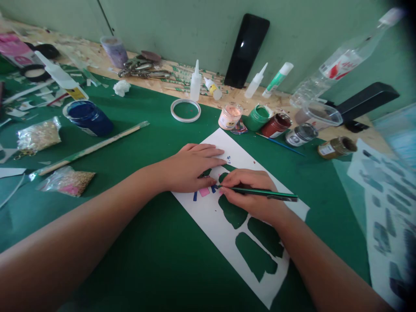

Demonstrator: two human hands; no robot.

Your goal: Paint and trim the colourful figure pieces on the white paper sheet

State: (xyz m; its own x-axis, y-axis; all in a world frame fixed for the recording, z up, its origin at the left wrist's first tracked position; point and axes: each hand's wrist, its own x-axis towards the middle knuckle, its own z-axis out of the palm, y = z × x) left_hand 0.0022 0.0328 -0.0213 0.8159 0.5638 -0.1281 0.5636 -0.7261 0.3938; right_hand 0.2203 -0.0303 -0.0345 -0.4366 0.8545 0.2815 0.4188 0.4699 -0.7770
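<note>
A white sheet of paper [214,236] with several cut-out holes lies aslant on the green tabletop. My left hand [198,167] rests flat on its upper part, fingers spread, with nothing gripped. Between the thumb and fingers of my right hand [251,190] is a dark green pencil or pen [276,193], its tip down near the left thumb. Just under that thumb sit a small pink piece [204,192] and a dark blue strip [195,196]. Whether the tip touches the paper or a blue piece, I cannot tell.
Paint jars, among them a green jar [258,117] and a blue jar [87,118], stand beyond the paper. A tape roll [186,111], glue bottle [195,82] and phone [247,51] are behind. A plastic bottle [341,63] leans right; a stick [91,149] lies left.
</note>
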